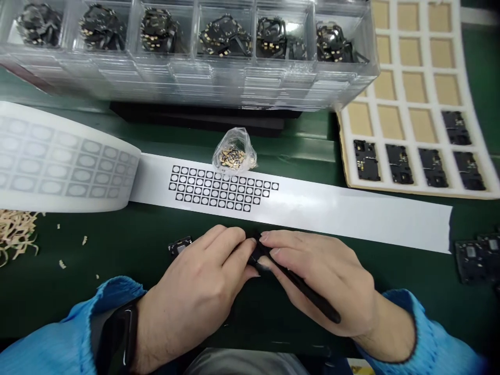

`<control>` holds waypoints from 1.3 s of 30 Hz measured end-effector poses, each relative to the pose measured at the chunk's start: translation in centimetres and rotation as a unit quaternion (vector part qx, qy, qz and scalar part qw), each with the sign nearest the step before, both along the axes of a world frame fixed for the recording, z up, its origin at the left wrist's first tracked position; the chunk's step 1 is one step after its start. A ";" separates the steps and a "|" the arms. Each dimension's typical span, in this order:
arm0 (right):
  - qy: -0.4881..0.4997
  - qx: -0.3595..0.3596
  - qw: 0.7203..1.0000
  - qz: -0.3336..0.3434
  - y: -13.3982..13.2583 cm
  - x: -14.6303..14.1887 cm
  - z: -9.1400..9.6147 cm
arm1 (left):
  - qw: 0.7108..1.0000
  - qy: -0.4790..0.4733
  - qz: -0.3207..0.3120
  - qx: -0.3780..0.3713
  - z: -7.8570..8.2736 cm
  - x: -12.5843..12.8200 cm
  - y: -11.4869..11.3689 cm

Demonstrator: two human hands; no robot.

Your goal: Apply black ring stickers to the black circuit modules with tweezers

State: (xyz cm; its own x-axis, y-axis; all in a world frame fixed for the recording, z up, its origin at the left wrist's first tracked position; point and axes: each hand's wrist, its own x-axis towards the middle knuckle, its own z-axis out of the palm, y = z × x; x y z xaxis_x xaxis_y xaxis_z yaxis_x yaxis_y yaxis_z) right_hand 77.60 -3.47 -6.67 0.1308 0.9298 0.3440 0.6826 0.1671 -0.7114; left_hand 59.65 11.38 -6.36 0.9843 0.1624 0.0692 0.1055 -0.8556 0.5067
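My left hand (199, 284) and my right hand (324, 276) meet at the middle of the green mat, fingertips pinched together on a small black part (255, 253) that is mostly hidden. My right hand also grips black tweezers (308, 291), whose tips point at the part. A small black component (179, 245) lies on the mat just left of my left hand. Beyond the hands runs a white paper strip (351, 213) carrying a grid of small black-framed stickers (219, 187).
A small plastic bag of gold bits (234, 153) sits on the strip. Clear compartment boxes with black parts (187, 47) line the back. A white foam tray (422, 104) holds black boards at right. More black boards (478, 255) lie far right; tan scraps (15, 234) far left.
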 end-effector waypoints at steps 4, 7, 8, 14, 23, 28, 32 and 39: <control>0.061 0.000 0.997 -0.051 0.4 0.2 0.3 | 1.000 -0.009 0.000 0.019 0.0 0.1 0.0; 0.124 -0.018 0.982 -0.139 0.4 -0.3 0.1 | 0.999 -0.022 -0.010 0.024 0.0 0.1 0.1; 0.136 -0.027 0.978 -0.156 0.4 -0.5 0.0 | 0.999 -0.028 -0.014 0.025 0.0 0.1 0.1; 0.146 -0.051 0.975 -0.159 0.4 -0.8 -0.2 | 0.998 -0.042 -0.021 0.040 0.2 -0.4 -0.1; 0.129 -0.051 0.979 -0.150 0.2 -0.9 -0.3 | 0.999 -0.028 -0.011 0.027 0.1 -0.2 -0.2; 0.110 -0.040 0.983 -0.144 0.5 -1.1 -0.3 | 1.000 -0.023 -0.013 0.016 0.1 -0.3 -0.2; 0.128 -0.047 0.980 -0.148 0.4 -0.9 -0.5 | 1.000 -0.019 -0.012 0.018 0.1 -0.2 -0.2; 0.132 -0.071 0.971 -0.188 -0.3 -0.7 0.0 | 1.000 -0.019 -0.015 0.020 0.2 -0.1 -0.1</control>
